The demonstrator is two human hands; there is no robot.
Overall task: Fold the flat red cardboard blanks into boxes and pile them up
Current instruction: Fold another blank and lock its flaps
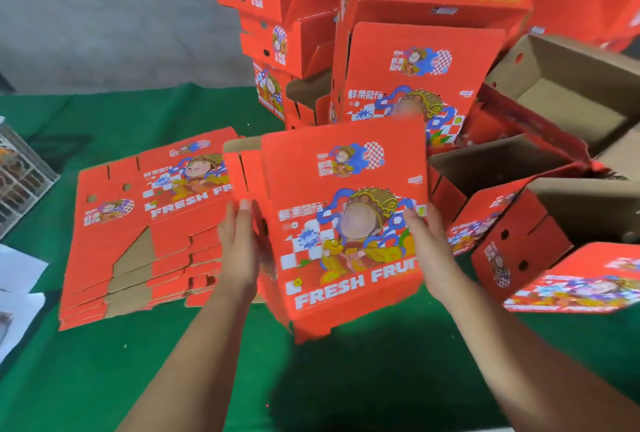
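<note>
could slip and drop: red printed cardboard box (346, 224), half folded, held up in the air over the green table cloth (207, 362) only by its two sides. nothing under it. could also cave in if squeezed too hard, since the bottom corner looks loose and a bit blurry. can't tell if the bottom flaps are locked.

left hand (239, 251) flat on the left side of the box, fingers straight and pointing up, pressing, not curled round. right hand (427, 251) on the right edge, fingers mostly straight, pressing in too. thumbs hidden, so can't tell if pinching.

just left of the box, touching the cloth: stack of flat red cardboard blanks (138, 231), still many to fold. could get knocked crooked by the left arm.

to the right: open folded red boxes with brown insides (554, 210), tipped and lying loose.

farther back: tall pile of folded red boxes (398, 33), leaning a little. might fall over if bumped or piled higher.
</note>
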